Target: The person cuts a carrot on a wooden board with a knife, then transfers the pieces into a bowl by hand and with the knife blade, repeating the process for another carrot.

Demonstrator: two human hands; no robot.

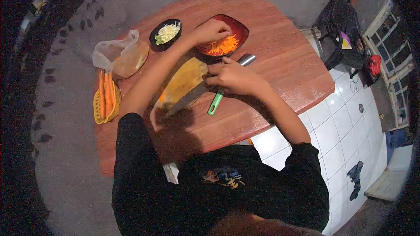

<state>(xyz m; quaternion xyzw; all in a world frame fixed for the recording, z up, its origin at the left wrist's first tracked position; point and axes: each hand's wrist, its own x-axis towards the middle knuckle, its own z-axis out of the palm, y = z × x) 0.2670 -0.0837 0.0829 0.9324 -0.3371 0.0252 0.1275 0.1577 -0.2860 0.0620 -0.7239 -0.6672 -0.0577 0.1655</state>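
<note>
My left hand [213, 32] reaches over a dark red square bowl [241, 25]. Its fingers are curled closed against the shredded carrot [224, 45] in the bowl. My right hand [232, 77] is at the end of a wooden cutting board [186, 78], its bent fingers apart and touching the board's edge. Beneath that hand lies a kitchen tool with a green handle [215, 103] and a shiny metal end [247, 60]; its middle is hidden. A bit of orange carrot [162, 96] shows at the board's near left side.
A small black bowl [153, 39] holds pale shreds [168, 32] with some green. Left of it sits a clear plastic bag [116, 54]. Several whole carrots [105, 94] stand in a yellow basket [114, 116] near the left edge of the wooden table [280, 61]. A black chair [339, 22] stands beyond, at right.
</note>
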